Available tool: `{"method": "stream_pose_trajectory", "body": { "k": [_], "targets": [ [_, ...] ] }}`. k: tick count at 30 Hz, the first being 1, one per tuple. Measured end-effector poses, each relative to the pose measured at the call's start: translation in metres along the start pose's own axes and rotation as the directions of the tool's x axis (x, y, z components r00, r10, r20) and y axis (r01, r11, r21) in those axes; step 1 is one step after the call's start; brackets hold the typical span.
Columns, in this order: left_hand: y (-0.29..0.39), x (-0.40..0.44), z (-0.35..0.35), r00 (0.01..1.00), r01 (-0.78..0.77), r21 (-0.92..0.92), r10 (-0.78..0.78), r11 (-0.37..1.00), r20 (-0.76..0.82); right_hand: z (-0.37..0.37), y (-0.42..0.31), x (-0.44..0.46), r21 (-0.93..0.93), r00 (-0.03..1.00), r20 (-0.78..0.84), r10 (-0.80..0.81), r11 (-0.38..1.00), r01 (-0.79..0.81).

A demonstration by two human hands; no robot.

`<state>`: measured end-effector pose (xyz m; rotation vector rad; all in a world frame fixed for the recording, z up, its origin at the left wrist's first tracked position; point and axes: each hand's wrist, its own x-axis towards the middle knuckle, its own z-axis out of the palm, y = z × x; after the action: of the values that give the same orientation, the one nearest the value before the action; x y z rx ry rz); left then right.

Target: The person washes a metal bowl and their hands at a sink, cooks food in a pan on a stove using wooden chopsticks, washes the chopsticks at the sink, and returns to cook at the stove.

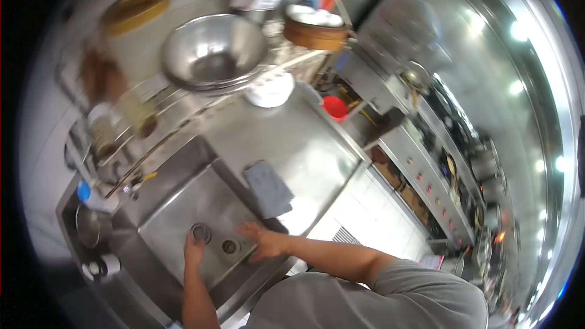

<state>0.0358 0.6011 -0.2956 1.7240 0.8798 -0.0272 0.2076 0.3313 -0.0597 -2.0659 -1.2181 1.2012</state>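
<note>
Two bare hands worked low inside a stainless steel sink (228,204), one to each side of two round fittings on the basin floor. The left hand (194,248) was at the edge of the ringed fitting (201,233); whether its fingers gripped the metal or merely touched it, the view could not tell. The right hand (262,242) was unclenched and appeared to hold nothing, fingers spread beside the basin's side wall. Between the hands lay the darker round fitting (230,246).

Careful handling, in this judgement, called for fingertips on the ring's rim, an even, level pull or push, and the right hand braced away from the dark centre; smooth metal might have proved slippery.

The basin walls set the limits: the side wall crowded the right hand, while open floor stretched ahead of both, giving the most room for moving. Just beyond the right hand, a grey cloth (268,187) straddled the sink's edge, within reach of a stray knuckle. A tap (130,192) stood farther ahead of the left hand, a metal pot (94,226) off to its left. Past the cloth spread a broad worktop (317,146), with large steel bowls (189,55) well beyond.
</note>
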Motion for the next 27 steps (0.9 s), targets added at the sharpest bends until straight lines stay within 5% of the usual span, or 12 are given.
{"method": "stream_pose_trajectory", "body": {
  "k": [2, 4, 8, 10, 12, 15, 18, 21, 24, 26, 27],
  "targets": [
    [-0.033, -0.029, 0.021, 0.996, 0.028, 0.025, -0.030, 0.999, 0.084, 0.010, 0.008, -0.017, 0.044, 0.994, -0.103, -0.023, 0.999, 0.027],
    [-0.027, -0.054, 0.035, 0.962, 0.249, -0.080, -0.236, 0.965, 0.139, 0.011, 0.025, -0.037, 0.081, 0.979, -0.198, -0.055, 0.994, 0.072],
    [0.024, -0.073, 0.052, 0.979, 0.189, 0.057, -0.193, 0.980, 0.073, -0.004, 0.073, -0.098, 0.374, 0.945, -0.307, 0.114, 0.927, 0.009],
    [0.038, -0.070, 0.066, 0.993, 0.113, 0.065, -0.116, 0.991, 0.039, 0.008, 0.127, -0.125, 0.747, 0.870, -0.465, 0.166, 0.602, 0.284],
    [0.037, -0.048, 0.074, 0.997, -0.075, -0.061, 0.074, 0.995, -0.015, 0.010, 0.168, -0.167, 0.693, 0.808, -0.517, 0.283, 0.693, 0.200],
    [0.159, -0.089, 0.118, 0.991, -0.098, -0.037, 0.095, 0.994, -0.091, 0.017, 0.237, -0.253, 0.601, 0.739, -0.485, 0.468, 0.792, -0.106],
    [0.196, -0.086, 0.173, 0.907, -0.405, -0.060, 0.393, 0.912, -0.149, 0.071, 0.339, -0.331, 0.471, 0.599, -0.445, 0.665, 0.743, -0.475],
    [0.236, -0.098, 0.249, 0.837, -0.539, 0.005, 0.537, 0.842, -0.105, 0.136, 0.422, -0.427, 0.480, 0.446, -0.367, 0.816, 0.577, -0.661],
    [0.271, -0.108, 0.336, 0.833, -0.552, -0.034, 0.553, 0.833, 0.012, 0.236, 0.526, -0.516, 0.212, 0.482, -0.412, 0.773, 0.596, -0.775],
    [0.288, -0.112, 0.395, 0.791, -0.608, -0.012, 0.607, 0.794, 0.072, 0.239, 0.486, -0.586, 0.656, 0.012, -0.223, 0.975, 0.160, -0.738],
    [0.291, -0.108, 0.425, 0.769, -0.619, -0.005, 0.607, 0.786, 0.201, 0.299, 0.539, -0.602, 0.639, -0.045, -0.300, 0.953, 0.165, -0.751]
  ]
}}
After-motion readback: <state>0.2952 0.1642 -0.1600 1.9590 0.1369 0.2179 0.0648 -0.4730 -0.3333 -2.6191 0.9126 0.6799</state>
